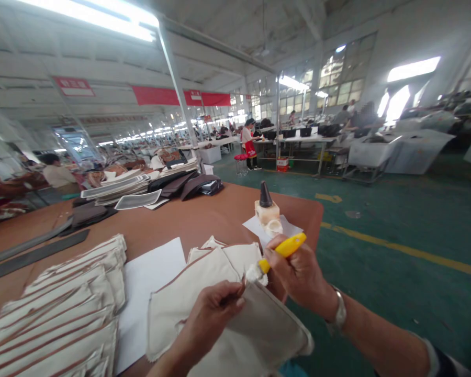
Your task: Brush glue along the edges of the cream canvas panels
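My right hand is closed round the yellow handle of a glue brush. Its white-coated bristles touch the edge of a cream fabric piece with brown trim. Pinched on that same edge, close to the bristles, is my left hand. Another cream piece lies beneath on the table. Beyond my right hand stands a cream-coloured container with a black cone-shaped top and a white-smeared opening, resting on a white sheet.
Overlapping cream pieces with brown edges lie at the left, beside a white paper. Dark strips and stacked panels cover the far side of the brown table. A person in a red apron stands across the aisle.
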Demonstrator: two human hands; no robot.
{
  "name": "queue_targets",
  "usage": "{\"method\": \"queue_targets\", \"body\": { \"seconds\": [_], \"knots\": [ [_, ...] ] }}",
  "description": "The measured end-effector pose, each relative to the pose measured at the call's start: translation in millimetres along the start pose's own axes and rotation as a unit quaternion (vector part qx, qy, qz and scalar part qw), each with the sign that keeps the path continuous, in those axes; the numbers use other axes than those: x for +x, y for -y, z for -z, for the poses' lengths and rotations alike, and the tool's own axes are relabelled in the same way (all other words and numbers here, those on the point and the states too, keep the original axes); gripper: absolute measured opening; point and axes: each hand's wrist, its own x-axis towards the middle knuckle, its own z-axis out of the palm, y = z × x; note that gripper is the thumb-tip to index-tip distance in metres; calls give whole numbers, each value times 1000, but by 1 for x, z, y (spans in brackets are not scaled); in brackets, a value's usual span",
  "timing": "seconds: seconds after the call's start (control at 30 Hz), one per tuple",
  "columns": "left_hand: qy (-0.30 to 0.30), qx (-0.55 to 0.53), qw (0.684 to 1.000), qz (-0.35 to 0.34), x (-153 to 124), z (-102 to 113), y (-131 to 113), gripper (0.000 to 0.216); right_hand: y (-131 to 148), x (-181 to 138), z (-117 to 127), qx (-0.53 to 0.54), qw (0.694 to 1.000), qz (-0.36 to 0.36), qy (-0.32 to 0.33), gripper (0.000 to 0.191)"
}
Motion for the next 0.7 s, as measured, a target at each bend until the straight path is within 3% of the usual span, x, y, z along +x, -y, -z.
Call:
{"method": "queue_targets", "body": {
  "seconds": [0.1,0.17,0.2,0.27,0.33,0.43,0.53,0.7],
  "knots": [
    [-20,85,995,-46,-7,-6,-8,19,5,2,7,-24,998,26,-50,19],
    [-38,204,968,-143,-13,-9,-13,19,11,6,16,-8,996,13,-88,18],
    [-49,279,935,-214,-16,-9,-15,19,15,7,21,11,995,0,-97,18],
    [-72,414,837,-349,-23,-9,-18,20,24,8,31,67,994,-30,-87,18],
    [-73,506,743,-431,-31,-7,-22,21,33,5,38,124,990,-48,-42,18],
    [-51,558,670,-487,-42,-6,-33,27,44,-4,44,162,986,-34,12,18],
    [-71,564,636,-522,-50,-9,-48,28,54,-14,46,143,989,11,45,16],
    [-84,559,646,-513,-56,-16,-60,26,73,-21,57,84,967,103,215,15]
  ]
}}
